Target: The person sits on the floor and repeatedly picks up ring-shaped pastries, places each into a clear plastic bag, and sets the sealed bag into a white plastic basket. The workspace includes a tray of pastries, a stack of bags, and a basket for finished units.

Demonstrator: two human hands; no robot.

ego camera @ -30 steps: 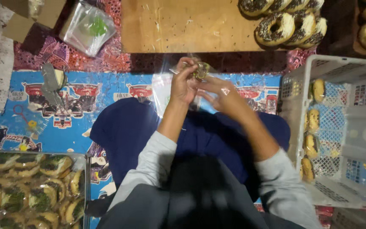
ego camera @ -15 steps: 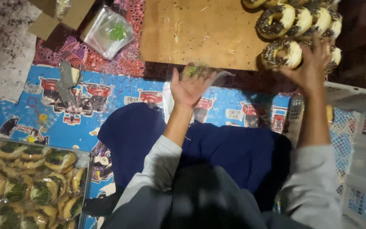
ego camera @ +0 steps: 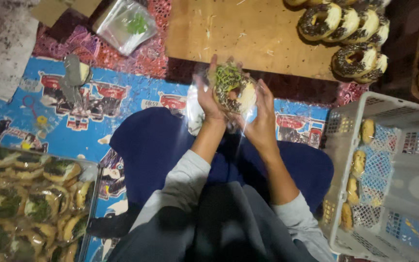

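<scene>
Though wrapped, doughnut [ego camera: 233,90] between both hands' fingers [ego camera: 204,92].

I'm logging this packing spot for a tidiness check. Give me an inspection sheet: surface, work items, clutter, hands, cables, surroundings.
Surface: patterned blue floor mat with a low wooden board beyond the knees.
Work items: one doughnut with dark and green sprinkles, in clear plastic wrap; more topped doughnuts on the board's right end.
Clutter: pile of clear bags and a small grey tool on the mat.
Hands: left hand and right hand both hold the doughnut.
Cables: nothing seen.
Surroundings: white plastic crate on the right holding a few wrapped doughnuts; container of wrapped doughnuts on the left.
</scene>
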